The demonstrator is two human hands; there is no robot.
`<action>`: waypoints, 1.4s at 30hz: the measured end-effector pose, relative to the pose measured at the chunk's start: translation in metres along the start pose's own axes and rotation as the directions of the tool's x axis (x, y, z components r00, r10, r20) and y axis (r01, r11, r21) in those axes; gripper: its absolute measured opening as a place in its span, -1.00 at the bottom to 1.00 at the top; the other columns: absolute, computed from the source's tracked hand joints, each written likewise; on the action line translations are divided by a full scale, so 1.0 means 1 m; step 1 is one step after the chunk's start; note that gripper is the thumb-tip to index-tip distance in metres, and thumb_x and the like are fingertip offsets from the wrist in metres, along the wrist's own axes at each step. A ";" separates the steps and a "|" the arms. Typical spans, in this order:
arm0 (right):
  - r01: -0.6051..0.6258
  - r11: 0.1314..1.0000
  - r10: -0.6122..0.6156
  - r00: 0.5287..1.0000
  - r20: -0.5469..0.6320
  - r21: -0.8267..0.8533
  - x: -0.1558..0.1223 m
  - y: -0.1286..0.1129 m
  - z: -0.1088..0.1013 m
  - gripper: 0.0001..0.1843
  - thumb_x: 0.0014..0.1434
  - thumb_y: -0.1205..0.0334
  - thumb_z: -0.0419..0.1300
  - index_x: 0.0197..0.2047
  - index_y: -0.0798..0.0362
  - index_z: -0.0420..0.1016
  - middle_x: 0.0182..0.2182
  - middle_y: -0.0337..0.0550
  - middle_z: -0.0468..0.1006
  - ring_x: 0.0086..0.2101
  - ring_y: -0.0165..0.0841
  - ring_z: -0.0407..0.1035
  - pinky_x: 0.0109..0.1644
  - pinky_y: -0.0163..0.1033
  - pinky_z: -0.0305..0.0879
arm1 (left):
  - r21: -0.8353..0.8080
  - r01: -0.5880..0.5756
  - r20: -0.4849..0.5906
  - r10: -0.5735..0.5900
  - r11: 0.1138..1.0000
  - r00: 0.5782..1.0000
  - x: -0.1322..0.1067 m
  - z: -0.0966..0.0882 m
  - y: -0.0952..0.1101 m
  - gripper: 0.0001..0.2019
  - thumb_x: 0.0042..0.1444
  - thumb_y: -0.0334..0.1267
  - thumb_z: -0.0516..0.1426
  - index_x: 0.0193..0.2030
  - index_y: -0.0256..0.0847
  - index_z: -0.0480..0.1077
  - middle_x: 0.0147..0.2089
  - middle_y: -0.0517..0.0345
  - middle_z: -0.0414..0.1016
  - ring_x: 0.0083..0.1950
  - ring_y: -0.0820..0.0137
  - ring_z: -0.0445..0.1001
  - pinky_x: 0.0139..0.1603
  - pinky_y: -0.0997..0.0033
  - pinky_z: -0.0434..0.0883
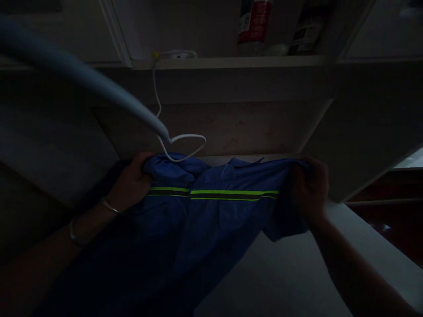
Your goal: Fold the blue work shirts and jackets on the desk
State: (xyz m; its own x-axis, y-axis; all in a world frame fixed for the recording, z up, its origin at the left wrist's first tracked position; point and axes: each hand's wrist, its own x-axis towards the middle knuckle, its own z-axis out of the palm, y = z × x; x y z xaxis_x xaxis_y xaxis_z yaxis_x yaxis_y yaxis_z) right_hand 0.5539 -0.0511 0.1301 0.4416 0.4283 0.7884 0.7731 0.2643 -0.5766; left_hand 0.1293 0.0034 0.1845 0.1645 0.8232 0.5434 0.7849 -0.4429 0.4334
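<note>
A blue work jacket with lime-yellow and dark stripes across its chest hangs stretched between my two hands. My left hand grips its left shoulder, fingers closed round the bunched cloth. At the other shoulder, my right hand is closed on the fabric, with a short sleeve dangling beneath it. The collar lies between the hands, along the top. Two bangles circle my left wrist. Dim light hides the lower part of the jacket and some of my fingers.
A pale blue pole slants in from the upper left, close to the camera. By its end a white cable loops down from a shelf. On that shelf stand a red-labelled bottle and a dark container. A pale surface lies below.
</note>
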 end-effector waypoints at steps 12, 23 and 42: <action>0.045 0.798 0.286 0.850 0.442 -0.601 0.101 0.102 0.066 -0.51 0.36 0.13 -0.02 0.33 -0.05 0.20 0.24 0.13 0.26 0.13 0.05 0.24 0.10 0.21 0.21 | 0.376 -0.087 0.014 0.088 0.923 0.996 0.124 0.167 0.053 -0.48 0.26 -0.20 0.00 0.33 -0.29 0.16 0.16 -0.28 0.33 0.14 -0.02 0.39 0.08 0.00 0.37; 0.245 0.854 0.338 0.411 0.847 -0.460 -0.098 0.146 0.034 -0.43 0.38 -0.10 -0.12 0.37 -0.14 0.17 0.39 0.01 0.07 0.32 0.03 -0.04 0.26 0.47 -0.17 | 0.457 -0.092 0.486 -0.161 0.885 0.859 -0.022 0.243 -0.061 -0.32 0.27 0.17 -0.20 0.39 -0.17 0.13 0.47 -0.22 0.03 0.46 -0.01 0.03 0.36 -0.17 0.05; -0.276 0.669 0.688 0.580 0.436 -0.690 -0.132 0.189 -0.102 -0.18 0.12 -0.22 0.07 0.25 0.24 0.28 0.05 0.28 0.41 -0.01 0.02 0.42 0.09 0.08 0.35 | 0.067 -0.449 0.607 0.321 0.891 0.727 -0.242 0.171 0.072 -0.66 0.17 -0.08 0.16 0.07 -0.02 0.49 0.03 0.10 0.60 -0.04 0.21 0.57 -0.10 0.26 0.54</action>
State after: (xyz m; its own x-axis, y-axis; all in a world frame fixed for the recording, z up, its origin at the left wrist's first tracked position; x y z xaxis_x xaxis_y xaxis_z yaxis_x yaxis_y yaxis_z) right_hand 0.6880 -0.1460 -0.0611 0.5899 0.8068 -0.0331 0.7096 -0.5376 -0.4555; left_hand 0.2483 -0.1671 -0.0383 0.7340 0.6721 0.0977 0.6656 -0.7404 0.0938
